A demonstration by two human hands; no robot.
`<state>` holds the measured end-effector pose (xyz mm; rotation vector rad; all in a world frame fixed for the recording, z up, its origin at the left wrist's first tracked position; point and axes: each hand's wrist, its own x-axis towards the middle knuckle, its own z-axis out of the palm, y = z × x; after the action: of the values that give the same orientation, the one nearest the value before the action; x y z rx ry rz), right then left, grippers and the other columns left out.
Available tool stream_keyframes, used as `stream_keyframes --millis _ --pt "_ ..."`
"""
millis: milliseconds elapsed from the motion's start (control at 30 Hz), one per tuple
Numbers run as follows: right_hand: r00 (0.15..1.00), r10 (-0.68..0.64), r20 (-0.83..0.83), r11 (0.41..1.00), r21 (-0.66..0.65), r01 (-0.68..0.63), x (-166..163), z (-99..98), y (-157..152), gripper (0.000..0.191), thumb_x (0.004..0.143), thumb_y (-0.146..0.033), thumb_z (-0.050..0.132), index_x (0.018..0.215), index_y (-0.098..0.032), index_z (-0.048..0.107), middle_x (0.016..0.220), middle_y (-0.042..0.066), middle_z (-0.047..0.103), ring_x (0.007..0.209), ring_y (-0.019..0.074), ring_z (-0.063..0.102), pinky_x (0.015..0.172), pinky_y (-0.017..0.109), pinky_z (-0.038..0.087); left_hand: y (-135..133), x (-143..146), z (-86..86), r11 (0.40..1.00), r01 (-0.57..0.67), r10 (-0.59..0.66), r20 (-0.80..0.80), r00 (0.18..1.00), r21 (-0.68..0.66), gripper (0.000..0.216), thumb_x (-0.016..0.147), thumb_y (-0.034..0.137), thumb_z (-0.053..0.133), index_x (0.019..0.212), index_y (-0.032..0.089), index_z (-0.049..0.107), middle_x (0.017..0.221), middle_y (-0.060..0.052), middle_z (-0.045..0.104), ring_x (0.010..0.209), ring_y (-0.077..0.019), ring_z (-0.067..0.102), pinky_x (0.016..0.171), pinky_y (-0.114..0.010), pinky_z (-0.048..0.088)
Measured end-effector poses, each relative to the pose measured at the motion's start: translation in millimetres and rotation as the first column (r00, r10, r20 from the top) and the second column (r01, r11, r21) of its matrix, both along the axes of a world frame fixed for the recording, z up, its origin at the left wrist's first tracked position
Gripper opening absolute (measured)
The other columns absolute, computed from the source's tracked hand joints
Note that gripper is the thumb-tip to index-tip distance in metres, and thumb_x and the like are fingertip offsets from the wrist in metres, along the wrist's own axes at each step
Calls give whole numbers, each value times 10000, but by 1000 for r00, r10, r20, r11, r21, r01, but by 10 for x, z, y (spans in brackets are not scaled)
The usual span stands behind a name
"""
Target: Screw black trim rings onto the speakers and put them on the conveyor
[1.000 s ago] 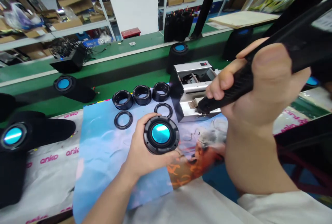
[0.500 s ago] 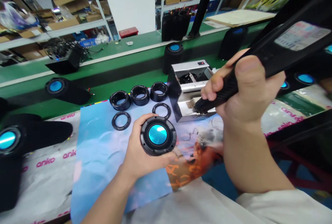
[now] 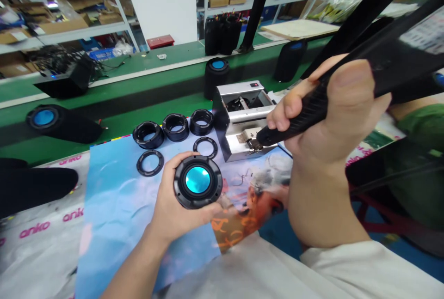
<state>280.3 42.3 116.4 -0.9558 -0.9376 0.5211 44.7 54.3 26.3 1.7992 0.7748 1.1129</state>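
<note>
My left hand (image 3: 169, 202) is wrapped round a black cylindrical speaker (image 3: 197, 180), its shiny blue cone and black rim facing up. My right hand (image 3: 342, 121) grips a black electric screwdriver (image 3: 385, 65), held at a slant with a label on its body. The screwdriver's tip end is at the front outlet of a silver screw feeder (image 3: 239, 117); whether a screw is on the bit cannot be made out. Beyond the speaker, two single black rings (image 3: 150, 163) lie flat on a blue printed sheet (image 3: 114, 211). Three stacks of black rings (image 3: 175, 127) stand behind them.
A green conveyor belt (image 3: 132, 118) runs across behind the sheet, with black speakers (image 3: 217, 77) on it. More dark speakers (image 3: 38, 188) lie at left. A black upright post (image 3: 256, 10) stands at the back. Shelves (image 3: 86, 35) hold cardboard boxes. Someone in green (image 3: 421, 165) is at right.
The whole view has shifted, so the bench things appear farther left. Both hands keep their grips, and the screwdriver's tip stays at the feeder.
</note>
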Motion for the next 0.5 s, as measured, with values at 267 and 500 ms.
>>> stream_keyframes --millis 267,500 --pt "982 -160 -101 957 227 180 93 -148 53 234 884 -337 888 851 -228 683 616 -21 524 429 122 454 377 311 355 -3 -2 -9 999 9 -10 14 1000 53 822 736 529 1022 1403 264 620 1336 -90 781 1164 -314 823 983 -436 688" --pt "973 -228 -35 962 142 231 140 -324 84 271 867 -360 875 796 -255 635 567 -26 523 401 118 434 377 295 341 8 -16 -16 1000 10 -10 -1 1000 25 887 685 569 1046 1398 256 620 1348 -107 771 1181 -334 816 995 -456 689"
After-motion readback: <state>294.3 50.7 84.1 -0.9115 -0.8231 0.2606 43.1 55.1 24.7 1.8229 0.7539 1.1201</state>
